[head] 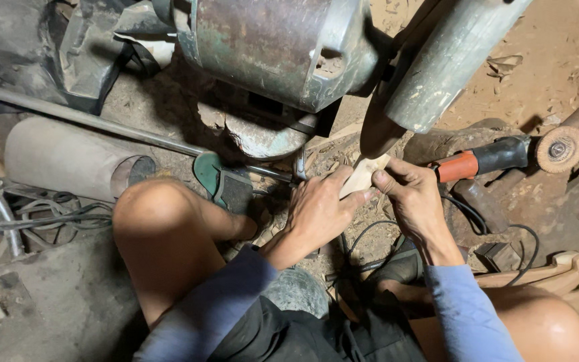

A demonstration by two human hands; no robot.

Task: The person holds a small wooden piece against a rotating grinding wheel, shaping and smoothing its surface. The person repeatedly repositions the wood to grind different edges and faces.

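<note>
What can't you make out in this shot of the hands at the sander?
Head view:
- Wood piece: lower part hidden by the left hand and right hand.
- Sanding drum: blurred; contact point unclear.
- Motor: top cut off by the edge.
- Grinder: cord end hidden behind the right arm.

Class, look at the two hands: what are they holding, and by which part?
Both hands grip one small pale wooden piece. The left hand holds its lower end from the left, the right hand pinches its right side; its upper end meets the spinning drum.

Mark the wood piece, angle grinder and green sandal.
wood piece [360, 177], head view, its pale face between the hands
angle grinder [480, 161], head view, its orange-black body
green sandal [208, 171], head view, its sole
</note>
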